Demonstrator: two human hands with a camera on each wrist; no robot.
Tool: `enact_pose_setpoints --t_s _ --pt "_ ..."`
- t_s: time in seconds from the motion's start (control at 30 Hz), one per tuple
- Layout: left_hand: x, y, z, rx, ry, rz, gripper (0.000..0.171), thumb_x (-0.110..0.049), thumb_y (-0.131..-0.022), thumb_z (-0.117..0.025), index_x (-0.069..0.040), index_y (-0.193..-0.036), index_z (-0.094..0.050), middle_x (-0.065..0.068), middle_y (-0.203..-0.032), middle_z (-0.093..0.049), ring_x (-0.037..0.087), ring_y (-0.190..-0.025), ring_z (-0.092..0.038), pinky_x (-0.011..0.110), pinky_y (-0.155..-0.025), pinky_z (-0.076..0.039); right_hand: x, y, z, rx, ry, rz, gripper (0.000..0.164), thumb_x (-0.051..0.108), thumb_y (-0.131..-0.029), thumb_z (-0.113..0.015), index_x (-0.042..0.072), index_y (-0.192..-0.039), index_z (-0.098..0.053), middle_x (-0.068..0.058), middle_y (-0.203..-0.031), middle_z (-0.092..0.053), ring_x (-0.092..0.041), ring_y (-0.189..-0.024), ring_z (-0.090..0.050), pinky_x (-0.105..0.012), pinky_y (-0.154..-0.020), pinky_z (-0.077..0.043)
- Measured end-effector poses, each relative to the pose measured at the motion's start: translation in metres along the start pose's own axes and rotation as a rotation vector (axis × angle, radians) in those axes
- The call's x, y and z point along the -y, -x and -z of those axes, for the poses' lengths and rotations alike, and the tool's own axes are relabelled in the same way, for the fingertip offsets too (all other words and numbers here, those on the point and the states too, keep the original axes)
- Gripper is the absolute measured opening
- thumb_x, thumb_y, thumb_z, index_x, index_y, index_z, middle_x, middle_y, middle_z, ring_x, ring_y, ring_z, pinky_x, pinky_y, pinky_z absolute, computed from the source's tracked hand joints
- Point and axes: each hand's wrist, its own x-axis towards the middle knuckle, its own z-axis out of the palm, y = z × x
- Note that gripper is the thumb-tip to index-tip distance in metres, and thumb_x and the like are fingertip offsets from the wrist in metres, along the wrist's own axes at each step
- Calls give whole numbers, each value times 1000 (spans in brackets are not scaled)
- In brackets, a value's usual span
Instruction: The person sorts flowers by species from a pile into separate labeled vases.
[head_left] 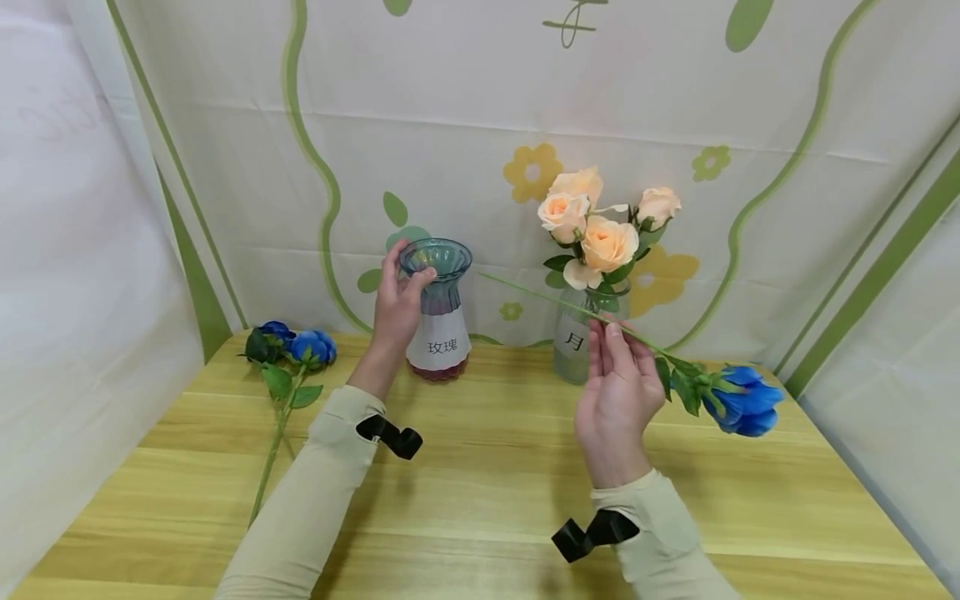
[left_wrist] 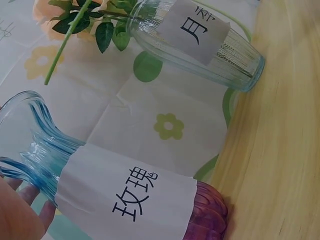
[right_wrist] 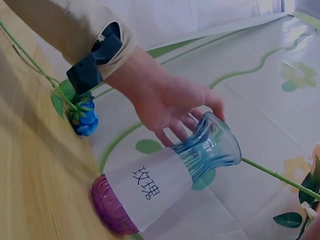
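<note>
My left hand (head_left: 396, 312) grips the flared neck of a glass vase (head_left: 445, 297), blue above and purple at its base, with its thumb at the rim. The vase stands upright and wears a white paper label with Chinese characters (left_wrist: 132, 195). In the right wrist view, the left fingers (right_wrist: 187, 122) wrap behind the neck. My right hand (head_left: 618, 392) pinches the green stem of a blue artificial flower (head_left: 750, 404). The bloom points right; the bare stem end (head_left: 495, 279) points left, near the vase's rim.
Behind the right hand, a clear labelled vase (head_left: 570, 333) holds several peach roses (head_left: 609, 244). More blue flowers (head_left: 311, 348) lie at the table's left, stems towards the front. A white patterned cloth (head_left: 450, 167) hangs behind the wooden table (head_left: 480, 500).
</note>
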Motion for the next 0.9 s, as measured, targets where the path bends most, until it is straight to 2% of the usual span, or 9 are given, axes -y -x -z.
enact_pose_setpoints --t_s 0.2,0.4,0.53,0.7,0.9 --pt "0 -1 2 -4 9 -11 73 -32 -101 -62 -28 -167 -30 -3 -175 -30 29 -144 -47 52 -126 -36 -7 5 -11 41 -25 -4 13 1 -96 -76 1 -106 -67 -12 -104 -81 -21 -92 -80 -23 -85 -64" --pt "0 1 1 0 28 -15 74 -30 -101 -63 -28 -167 -29 -2 -177 -26 30 -147 -45 51 -127 -35 -14 13 -25 68 -29 -2 12 -1 -97 -74 1 -107 -68 -14 -106 -80 -23 -94 -80 -24 -85 -64" --pt "0 1 -1 0 30 -22 74 -30 -101 -62 -27 -167 -29 -2 -177 -25 30 -151 -43 51 -128 -34 -23 18 -35 113 15 55 12 -2 -97 -73 -3 -109 -69 -13 -105 -78 -23 -95 -80 -25 -85 -64" --pt "2 1 -1 -5 27 -24 73 -31 -102 -62 -27 -167 -29 -2 -178 -24 30 -152 -42 51 -129 -33 -39 19 -50 145 97 125 11 -2 -96 -74 -2 -107 -71 -11 -102 -80 -22 -92 -80 -27 -86 -65" --pt "2 0 -2 -9 24 -29 73 -32 -102 -61 -27 -167 -29 -2 -177 -25 30 -152 -42 51 -128 -33 -56 21 -70 124 152 119 10 -2 -94 -77 4 -102 -75 -12 -102 -81 -20 -89 -80 -34 -92 -65"
